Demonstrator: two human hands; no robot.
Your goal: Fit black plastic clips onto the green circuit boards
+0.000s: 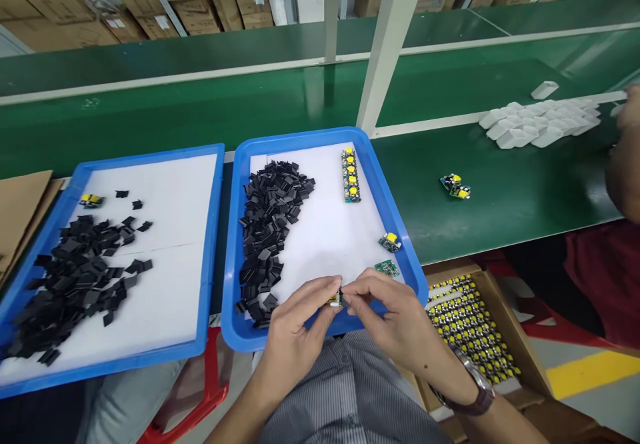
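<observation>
A small circuit board [335,299] sits pinched between left hand [295,327] and right hand [395,321], over the blue tray's [320,327] near rim.

You're at a long green conveyor belt [250,107] with white edge strips, a white post [387,44] rising from the middle. Cardboard boxes [190,4] stacked on shelving behind it, more at far right. Grey floor with a yellow line [593,372] at lower right, red plastic stool [200,391] under you. Even, bright light with soft glare on the belt
</observation>
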